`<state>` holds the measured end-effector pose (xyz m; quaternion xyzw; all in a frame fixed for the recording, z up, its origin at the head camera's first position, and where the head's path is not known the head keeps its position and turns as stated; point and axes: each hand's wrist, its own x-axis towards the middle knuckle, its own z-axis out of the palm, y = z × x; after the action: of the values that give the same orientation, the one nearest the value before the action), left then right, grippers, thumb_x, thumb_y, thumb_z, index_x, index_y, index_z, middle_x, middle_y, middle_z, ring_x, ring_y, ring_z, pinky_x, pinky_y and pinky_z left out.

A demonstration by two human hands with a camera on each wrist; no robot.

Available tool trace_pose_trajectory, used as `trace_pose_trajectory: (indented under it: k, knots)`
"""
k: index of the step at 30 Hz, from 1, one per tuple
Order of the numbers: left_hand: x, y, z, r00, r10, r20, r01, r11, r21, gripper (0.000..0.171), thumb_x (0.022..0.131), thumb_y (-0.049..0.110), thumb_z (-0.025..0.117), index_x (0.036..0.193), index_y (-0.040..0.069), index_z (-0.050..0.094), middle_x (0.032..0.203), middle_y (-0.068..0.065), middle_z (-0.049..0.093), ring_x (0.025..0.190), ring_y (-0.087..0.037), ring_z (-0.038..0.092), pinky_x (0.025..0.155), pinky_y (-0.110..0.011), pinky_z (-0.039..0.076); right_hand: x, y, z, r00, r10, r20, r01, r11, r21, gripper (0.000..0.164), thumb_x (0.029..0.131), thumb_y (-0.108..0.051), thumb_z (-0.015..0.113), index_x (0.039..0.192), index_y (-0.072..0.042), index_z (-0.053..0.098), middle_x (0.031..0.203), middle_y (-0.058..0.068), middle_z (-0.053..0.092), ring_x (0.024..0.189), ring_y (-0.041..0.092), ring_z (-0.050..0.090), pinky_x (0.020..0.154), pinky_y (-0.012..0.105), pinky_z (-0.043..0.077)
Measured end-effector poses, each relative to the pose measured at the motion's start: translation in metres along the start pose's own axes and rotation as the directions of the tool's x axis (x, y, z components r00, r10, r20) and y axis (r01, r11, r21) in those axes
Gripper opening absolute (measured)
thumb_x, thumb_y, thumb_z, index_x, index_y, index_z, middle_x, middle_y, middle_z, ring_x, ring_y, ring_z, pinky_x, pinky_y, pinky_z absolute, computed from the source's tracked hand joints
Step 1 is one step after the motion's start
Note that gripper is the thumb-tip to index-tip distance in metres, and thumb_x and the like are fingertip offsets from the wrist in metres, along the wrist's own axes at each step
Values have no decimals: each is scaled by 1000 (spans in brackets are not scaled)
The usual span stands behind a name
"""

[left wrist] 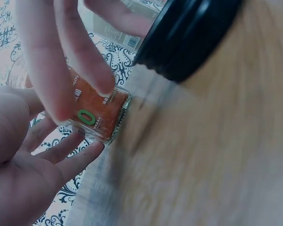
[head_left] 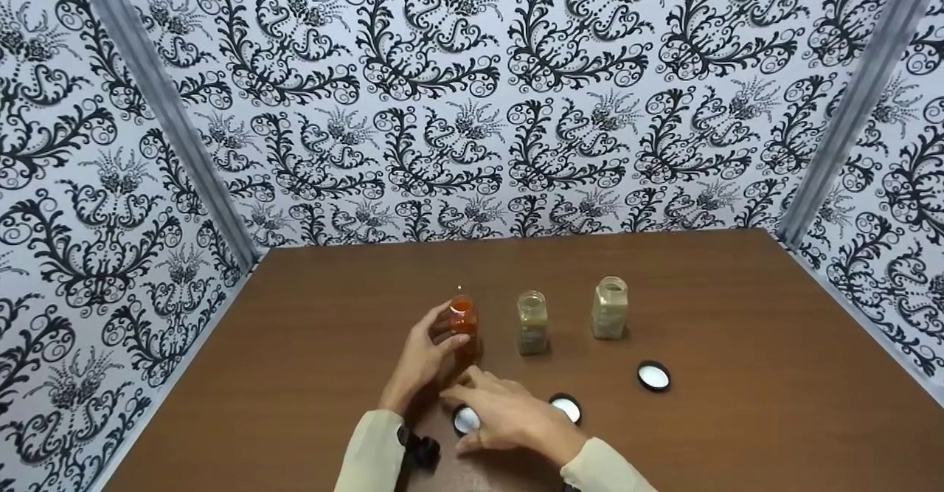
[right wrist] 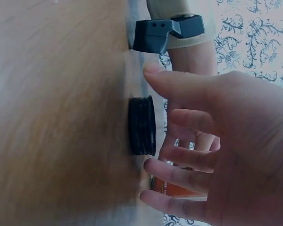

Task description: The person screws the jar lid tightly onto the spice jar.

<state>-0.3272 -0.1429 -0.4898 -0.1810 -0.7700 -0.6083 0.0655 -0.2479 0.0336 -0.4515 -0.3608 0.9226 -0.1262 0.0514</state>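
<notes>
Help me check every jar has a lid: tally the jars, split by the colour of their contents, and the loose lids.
Open glass jar with orange contents: 1
Open glass jars with greenish contents: 2
Black lids: 3
Total: 6

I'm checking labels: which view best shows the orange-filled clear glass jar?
The left wrist view: the orange-filled clear glass jar shows printing there, partly behind fingers. The head view shows its open top; the right wrist view, only an orange part.
</notes>
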Motion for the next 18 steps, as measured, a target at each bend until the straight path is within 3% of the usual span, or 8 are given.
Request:
trace_pose_trajectory:
  k: [4, 9, 14, 18]
  knots:
    - [-2, -2, -1, 1000, -3, -2, 3, 1000, 2, 61, 94, 13, 68, 147, -4, 42, 133, -30, 59, 126, -43, 58, 108, -51, 47, 1, -2, 3, 1000, -15, -1, 15, 999, -44, 64, 80, -50, 80, 137, -34, 58, 136, -2, 53, 121, 17, 55, 92, 37, 54]
    - [0, -2, -1, 1000, -9, 1, 9, 1000, -4, 61, 94, 13, 68, 148, -3, 42, 134, -29, 59, 127, -41, 58, 108, -46, 48, 3, -3, 6, 999, -36, -26, 33, 994, -107, 49, 79, -47, 81, 123, -34, 66, 120, -5, 56, 110, 15, 59, 84, 36, 55]
    - [0, -1, -1, 1000, -5, 15, 5, 1000, 10, 61, 94, 10, 66, 148, -3, 41, 133, -28, 60, 127, -41, 58, 108, -42, 49, 4, -3, 6, 998, -56, -41, 50, 991, -126, 36, 78, -45, 82, 109, -29, 73, 110, -4, 61, 100, 15, 61, 78, 34, 56]
    - [1, 0, -1, 1000, -7, 13, 7, 1000, 17, 59, 94, 11, 67, 147, 0, 43, 133, -29, 60, 127, -41, 59, 108, -46, 49, 4, -3, 2, 997, -47, -53, 42, 995, -96, 34, 80, -45, 81, 104, -22, 71, 108, -2, 61, 93, 12, 61, 79, 30, 55]
